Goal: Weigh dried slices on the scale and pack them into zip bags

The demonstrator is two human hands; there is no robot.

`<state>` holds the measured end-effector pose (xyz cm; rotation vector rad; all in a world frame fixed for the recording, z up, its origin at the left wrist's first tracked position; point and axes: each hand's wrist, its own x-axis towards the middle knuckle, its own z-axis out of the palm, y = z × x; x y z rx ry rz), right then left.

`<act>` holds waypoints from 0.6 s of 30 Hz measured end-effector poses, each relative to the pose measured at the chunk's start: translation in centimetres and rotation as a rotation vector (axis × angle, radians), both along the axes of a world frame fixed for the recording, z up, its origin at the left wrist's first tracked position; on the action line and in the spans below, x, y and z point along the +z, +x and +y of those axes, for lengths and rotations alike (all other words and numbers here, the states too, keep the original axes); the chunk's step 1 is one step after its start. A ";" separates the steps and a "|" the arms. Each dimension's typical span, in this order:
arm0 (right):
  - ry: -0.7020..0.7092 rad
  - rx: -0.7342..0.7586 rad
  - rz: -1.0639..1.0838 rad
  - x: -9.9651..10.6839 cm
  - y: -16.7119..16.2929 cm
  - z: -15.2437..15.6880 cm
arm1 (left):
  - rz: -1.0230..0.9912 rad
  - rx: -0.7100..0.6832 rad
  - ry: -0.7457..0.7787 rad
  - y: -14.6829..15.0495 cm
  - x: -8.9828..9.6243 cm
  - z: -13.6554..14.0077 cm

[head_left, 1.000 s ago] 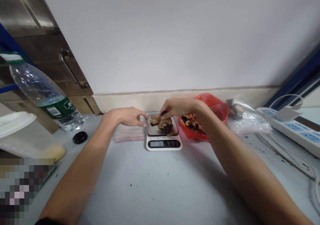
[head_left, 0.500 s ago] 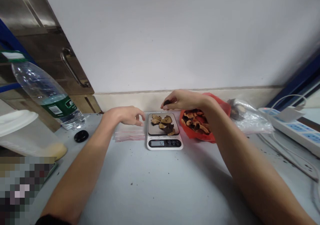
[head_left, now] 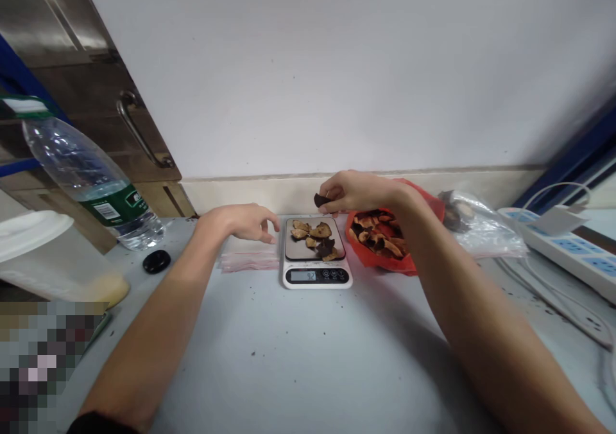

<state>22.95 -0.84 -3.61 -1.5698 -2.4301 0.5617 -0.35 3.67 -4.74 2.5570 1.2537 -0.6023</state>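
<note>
Above the back edge of the digital kitchen scale (head_left: 317, 255), the right hand (head_left: 356, 191) pinches one dark dried slice (head_left: 320, 199) between thumb and forefinger, holding it clear of the platform and apart from the small heap of dried slices (head_left: 314, 236) already lying there. That heap is tan and dark brown, curled and wrinkled; the display on the scale's front is lit, though its digits are too small to read surely. Just right of the scale, touching or nearly so, an open red plastic bag (head_left: 414, 210) holds more of the same pieces. The left hand (head_left: 240, 222) rests loosely curled, fingers bent and holding nothing, over a flat stack of clear zip bags (head_left: 248, 262) beside the scale's left edge. By its look, the pinched slice is very light, dry and stiff, likely brittle at the thin curled rim, so a gentle fingertip grip across its thicker middle suits it better than a squeeze at the edge; its rough surface should not slip. Further left on the grey countertop (head_left: 298, 357) stand a plastic water bottle (head_left: 91, 180) and a black cap (head_left: 154, 262); to the right lie a clear bag (head_left: 476, 228) and a white power strip (head_left: 563, 248).
</note>
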 end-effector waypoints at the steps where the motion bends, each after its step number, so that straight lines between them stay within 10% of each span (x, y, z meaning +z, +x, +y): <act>1: 0.001 0.014 -0.003 -0.1 0.1 0.1 | -0.003 -0.003 -0.001 0.0 0.0 0.0; 18: -0.015 0.000 -0.033 -0.7 0.4 1.1 | 0.114 0.146 -0.018 0.1 -0.7 0.4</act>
